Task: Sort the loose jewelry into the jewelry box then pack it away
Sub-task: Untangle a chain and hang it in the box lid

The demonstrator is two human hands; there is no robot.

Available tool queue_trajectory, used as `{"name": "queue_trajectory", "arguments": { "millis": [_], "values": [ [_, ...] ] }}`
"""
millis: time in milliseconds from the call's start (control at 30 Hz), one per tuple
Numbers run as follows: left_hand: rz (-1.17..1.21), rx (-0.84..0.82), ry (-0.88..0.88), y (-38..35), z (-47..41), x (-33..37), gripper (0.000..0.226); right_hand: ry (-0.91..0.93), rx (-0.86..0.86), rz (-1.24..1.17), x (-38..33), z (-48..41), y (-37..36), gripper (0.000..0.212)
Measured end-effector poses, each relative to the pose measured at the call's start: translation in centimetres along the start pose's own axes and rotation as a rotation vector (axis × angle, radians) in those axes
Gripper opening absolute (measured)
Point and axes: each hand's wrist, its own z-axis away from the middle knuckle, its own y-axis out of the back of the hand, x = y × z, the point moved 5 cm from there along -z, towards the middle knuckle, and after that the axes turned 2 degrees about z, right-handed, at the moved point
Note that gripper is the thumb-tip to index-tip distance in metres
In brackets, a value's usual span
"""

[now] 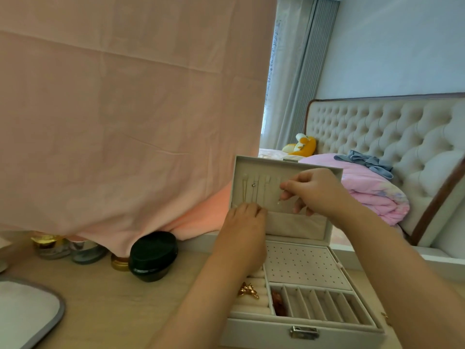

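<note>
Jewelry box (302, 331) sits open at the right end of a pale wood desk (105, 298), its lid (286, 162) standing upright. The room is a bedroom: behind the box is a bed with a tufted headboard (390, 127), a rumpled pink quilt (372, 190) and a yellow plush toy (302, 146), with grey curtains (302, 71) beyond. A large pink cloth (125, 96) hangs over the back of the desk, draping onto a black jar (153, 255), a gold cap (120, 264) and glass jars (50, 245). A grey-edged pad (30, 311) lies at the near left.

Both forearms cross over the box's tray and hide part of it. A gold brooch (248, 290) rests on the ring rolls, and a reddish piece (279, 303) fills the first narrow slot. The right hand (317, 190) is up against the lid lining, fingers (289, 185) pinching a fine necklace (278, 203) whose small bead dangles below. The left hand (245, 222) is curled at the lid's lower left; whether it grips anything I cannot tell.
</note>
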Motion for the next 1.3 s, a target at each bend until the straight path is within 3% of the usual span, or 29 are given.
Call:
{"name": "queue_trajectory", "arguments": {
  "millis": [233, 600, 767, 1033, 1300],
  "values": [
    [-0.114, 0.020, -0.002, -0.3, 0.2, -0.1, 0.065, 0.086, -0.028, 0.175, 0.0, -1.5, -0.9, 0.016],
    [-0.091, 0.061, 0.003, 0.0, 0.0, -0.6, 0.051, 0.124, -0.159, 0.298, 2.2, -0.9, -4.0, 0.011],
    [-0.085, 0.052, 0.021, 0.0, -0.2, -0.9, 0.046, 0.145, -0.229, 0.348, 2.7, 0.1, -5.4, 0.020],
    [0.119, 0.018, 0.022, 1.8, 0.2, -0.3, 0.051, 0.226, -0.093, 0.337, 1.5, 2.5, -2.5, 0.024],
    [0.219, 0.023, -0.022, 6.0, 4.6, 2.5, 0.024, 0.254, -0.158, 0.251, -1.0, 9.1, -0.7, 0.013]
  ]
}}
